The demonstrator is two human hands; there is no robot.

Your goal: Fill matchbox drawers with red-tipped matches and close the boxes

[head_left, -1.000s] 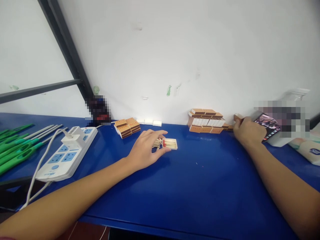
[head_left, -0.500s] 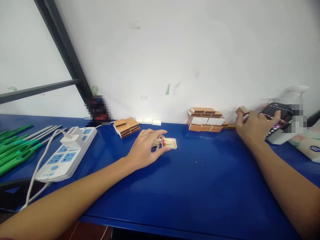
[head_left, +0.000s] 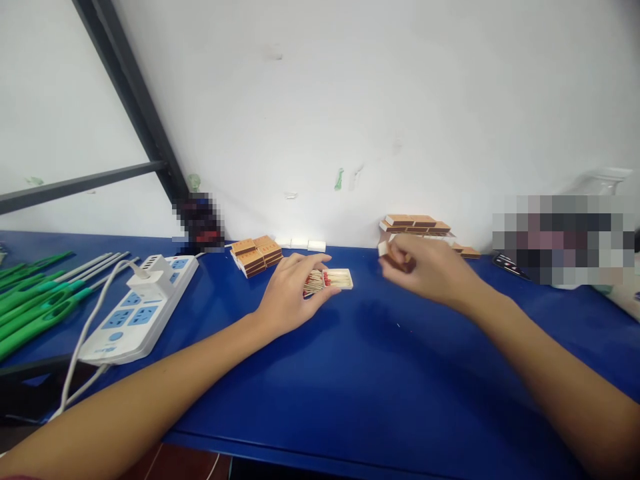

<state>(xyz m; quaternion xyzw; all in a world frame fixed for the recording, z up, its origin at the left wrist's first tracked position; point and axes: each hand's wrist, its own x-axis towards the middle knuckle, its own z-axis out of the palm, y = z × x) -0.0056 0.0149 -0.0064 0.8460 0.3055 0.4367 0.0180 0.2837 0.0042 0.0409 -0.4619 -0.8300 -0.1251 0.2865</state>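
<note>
My left hand (head_left: 287,293) curls around a small white matchbox tray (head_left: 344,279), thumb at its near edge and forefinger at its far side. Red-tipped matches lie in the tray, and a bunch of matches (head_left: 313,283) fills the space under the palm. My other fingers are partly hidden. To the right, my right hand (head_left: 433,270) is closed on a brown matchbox sleeve (head_left: 400,259) with a pale end, just in front of a stack of matchboxes (head_left: 413,221). Its fingers are a little blurred.
Flat matchboxes (head_left: 257,255) are piled at the left by the wall, beside several white trays (head_left: 307,245). A power strip (head_left: 143,313) with a white cable and green-handled tools (head_left: 45,300) occupy the left. A phone (head_left: 507,263) and blurred items stand at the right.
My right hand has moved left from beside the phone to the front of the stack, carrying the brown matchbox sleeve. The left hand stays at the tray. The view has shifted slightly.
</note>
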